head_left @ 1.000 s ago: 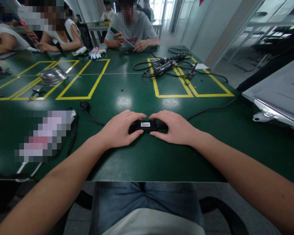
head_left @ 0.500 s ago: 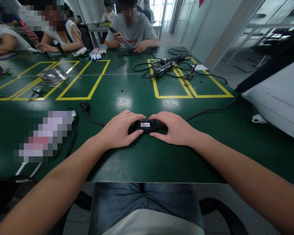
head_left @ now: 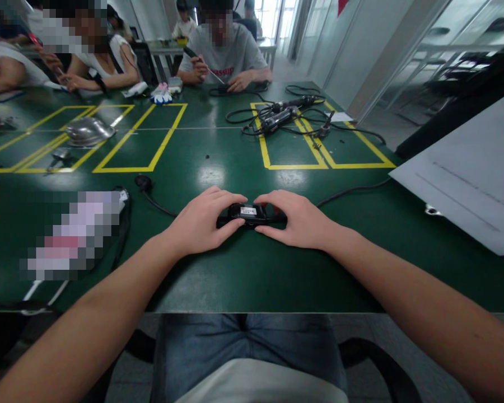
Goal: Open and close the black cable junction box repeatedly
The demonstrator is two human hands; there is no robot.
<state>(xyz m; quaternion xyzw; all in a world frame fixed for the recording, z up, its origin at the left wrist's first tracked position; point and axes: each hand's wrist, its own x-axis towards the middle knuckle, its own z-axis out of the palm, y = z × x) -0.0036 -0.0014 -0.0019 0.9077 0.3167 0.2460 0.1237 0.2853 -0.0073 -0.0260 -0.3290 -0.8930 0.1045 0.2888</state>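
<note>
A small black cable box [head_left: 258,212] with a white label lies low over the green table, between my two hands. My left hand [head_left: 208,221] curls round its left end, thumb on the near edge and forefinger on the far edge. Around the right end, my right hand [head_left: 304,221] makes a matching pinch. Where exactly the fingertips touch the casing is hard to tell. From the left side a black cord leads to a plug [head_left: 143,182]. Another black cable [head_left: 353,190] runs off to the right. The palms cover the cord ends.
Yellow tape marks rectangles on the table. Black corded tools [head_left: 279,118] lie at the far right, a metal bowl-like part [head_left: 90,131] at the far left. A blurred-out pouch [head_left: 78,232] sits left. White paper with a clip [head_left: 457,190] juts in right. Across, a person [head_left: 224,56] holds a screwdriver.
The black box has tilted slightly in my hands. The white paper at the right has shifted left, showing more of its lower edge. My hands stay nearly in place.
</note>
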